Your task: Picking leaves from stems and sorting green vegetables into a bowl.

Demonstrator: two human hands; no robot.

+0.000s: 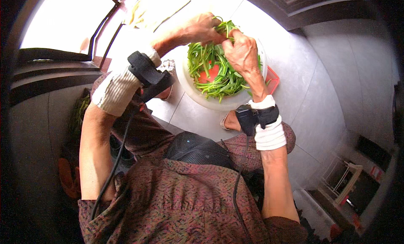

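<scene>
Both of my hands meet over the far side of a wide white plastic basin (189,94). My left hand (205,28) has its fingers closed on a bunch of long-stemmed leafy greens (225,25). Close beside it, my right hand (241,50) grips the same bunch from the right, its knuckles up. More leafy green stems (221,86) lie in a loose ring inside the basin, around a red surface (210,75) that shows in the middle. The fingertips are partly hidden by the hands and leaves.
A red plastic container (273,81) shows at the basin's right edge. Grey floor tiles (300,95) lie beneath. My feet are near the basin's lower rim. A door frame (104,29) stands at upper left, and a wooden frame (350,184) is at lower right.
</scene>
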